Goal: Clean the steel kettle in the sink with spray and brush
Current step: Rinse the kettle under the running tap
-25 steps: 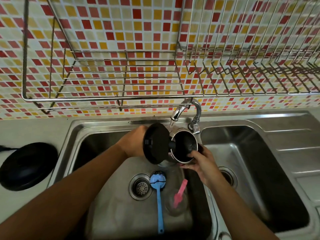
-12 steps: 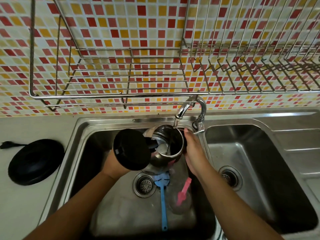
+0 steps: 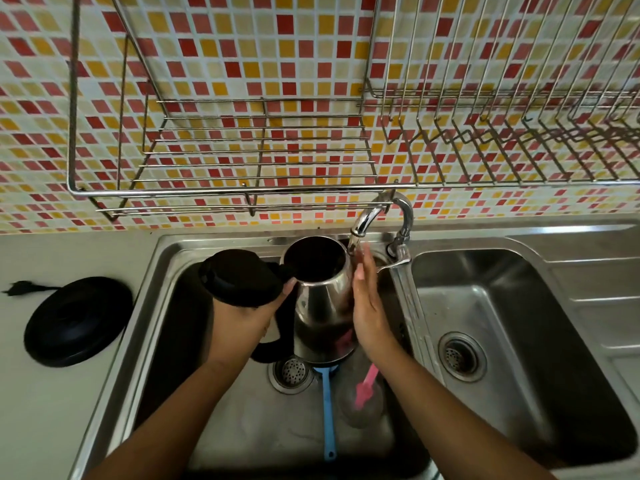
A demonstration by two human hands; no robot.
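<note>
The steel kettle point(image 3: 320, 303) stands upright over the left sink basin point(image 3: 180, 306), its black lid point(image 3: 240, 277) flipped open to the left. My left hand point(image 3: 247, 318) grips the kettle by its black handle, under the lid. My right hand point(image 3: 367, 306) lies flat with straight fingers against the kettle's right side, fingertips under the tap point(image 3: 367, 220), where water runs. A blue long-handled brush point(image 3: 327, 410) lies on the basin floor, its head hidden under the kettle. A clear spray bottle with a pink trigger point(image 3: 363, 389) lies beside it.
The kettle's black base point(image 3: 78, 320) with its cord sits on the counter at left. A drain point(image 3: 292, 372) lies under the kettle. The right basin point(image 3: 519, 341) holds nothing visible. A wire dish rack point(image 3: 263, 168) hangs on the tiled wall above.
The kettle turned from tilted toward me to upright under the tap. My right hand moved from its rim to lie flat on its right side; my left hand shifted under the lid.
</note>
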